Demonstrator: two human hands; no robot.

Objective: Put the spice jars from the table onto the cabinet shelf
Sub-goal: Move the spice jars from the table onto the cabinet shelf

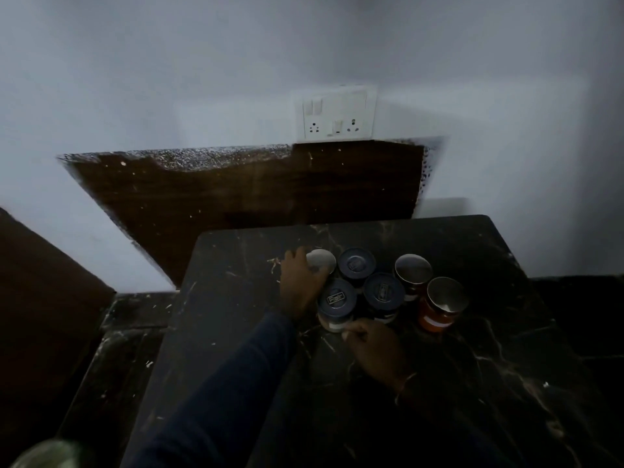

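Observation:
Several spice jars stand clustered on a dark marble table (472, 366). My left hand (300, 287) curls around the left side of a silver-lidded jar (322, 260) at the back left of the cluster. My right hand (374, 346) rests on the table with its fingertips touching the base of the nearest blue-lidded jar (336, 300); its grip is hidden. Two more blue-lidded jars (357, 263) (384, 292) sit in the middle. A silver-lidded jar (413, 270) and a silver-lidded jar of red spice (442, 304) stand at the right. No cabinet shelf is in view.
A brown wooden board (253, 190) leans on the white wall behind the table, under a switch and socket plate (336, 113). A brown panel (44, 298) stands at the left. Dark floor lies to the table's left. A blurred pale object (44, 454) shows at the bottom left.

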